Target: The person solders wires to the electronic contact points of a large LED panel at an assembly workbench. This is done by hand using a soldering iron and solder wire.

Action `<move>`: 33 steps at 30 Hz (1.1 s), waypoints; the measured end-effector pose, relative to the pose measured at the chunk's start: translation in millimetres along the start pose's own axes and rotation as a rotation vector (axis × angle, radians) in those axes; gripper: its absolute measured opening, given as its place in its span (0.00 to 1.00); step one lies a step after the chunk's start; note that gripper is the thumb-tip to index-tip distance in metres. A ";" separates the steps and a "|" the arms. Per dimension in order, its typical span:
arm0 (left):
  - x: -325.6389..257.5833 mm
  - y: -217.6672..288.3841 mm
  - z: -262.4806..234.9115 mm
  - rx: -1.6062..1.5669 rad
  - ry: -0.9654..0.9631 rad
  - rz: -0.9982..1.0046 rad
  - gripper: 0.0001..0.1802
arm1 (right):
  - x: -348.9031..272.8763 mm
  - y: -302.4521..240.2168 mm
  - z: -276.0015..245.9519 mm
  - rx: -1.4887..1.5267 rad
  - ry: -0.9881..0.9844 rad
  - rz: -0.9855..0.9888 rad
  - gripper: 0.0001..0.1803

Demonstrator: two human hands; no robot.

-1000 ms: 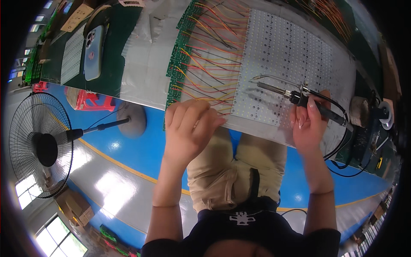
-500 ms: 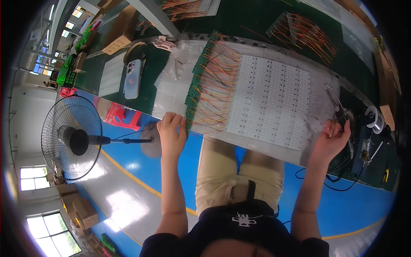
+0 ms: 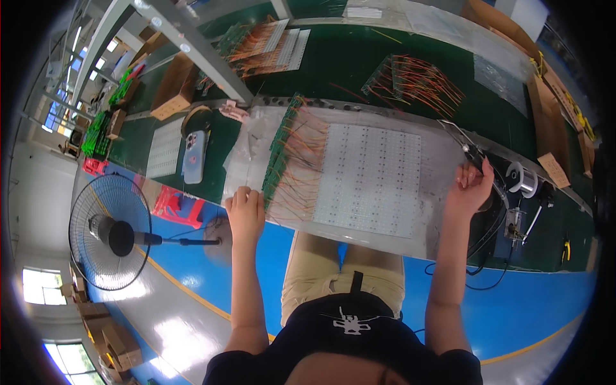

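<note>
— Changed since a second ago?
— Head view: left hand (image 3: 246, 212) slid from flat on the wire ends out to the tray's (image 3: 443, 176) near-left edge, fingers curled over the rim. Right hand (image 3: 470, 187) shifted from mid-panel to the tray's right end, closed around the soldering iron (image 3: 463, 142). Whole view also swung, showing more of the green surface (image 3: 346, 61).
— Meaning?
— Looks like a pause in soldering, both hands set at opposite ends of the tray, probably to shift or square it. A guess only.
— Where's the panel?
— White LED panel (image 3: 371, 176) lying flat on the tray, at the surface's near edge, above the lap.
— Orientation?
— Long axis roughly left to right, dipping slightly toward the right. Wires (image 3: 296, 163) fanning off the left side to the green boards (image 3: 277, 154). Iron tip pointing up-left, away from the body.
</note>
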State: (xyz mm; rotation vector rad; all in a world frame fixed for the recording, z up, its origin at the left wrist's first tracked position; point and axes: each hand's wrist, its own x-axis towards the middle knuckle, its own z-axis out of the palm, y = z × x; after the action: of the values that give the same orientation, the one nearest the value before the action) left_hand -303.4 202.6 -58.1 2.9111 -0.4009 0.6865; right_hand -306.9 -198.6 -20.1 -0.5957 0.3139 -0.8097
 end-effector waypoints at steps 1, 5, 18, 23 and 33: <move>-1.3 -1.7 5.5 -0.025 -0.016 -0.024 0.05 | 6.0 5.6 4.1 0.007 0.010 -0.025 0.08; 25.8 14.6 -6.0 -0.115 0.015 -0.060 0.06 | 33.1 27.2 -1.8 -0.090 0.010 -0.119 0.07; 292.5 156.5 134.2 -0.219 -0.070 0.379 0.16 | 47.6 71.2 -25.4 -0.312 -0.034 -0.353 0.07; 298.8 158.2 175.4 -0.222 -0.137 0.413 0.16 | 37.8 77.3 -20.7 -0.332 -0.072 -0.345 0.06; 313.0 171.8 185.1 -0.147 -0.255 0.360 0.15 | 40.7 76.3 -18.4 -0.243 -0.085 -0.265 0.06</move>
State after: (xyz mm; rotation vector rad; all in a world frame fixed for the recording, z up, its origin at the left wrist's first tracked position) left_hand -4.4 -66.1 -70.6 2.8150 -0.9761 0.3026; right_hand -244.5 -195.0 -82.7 -0.9108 0.2599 -1.0052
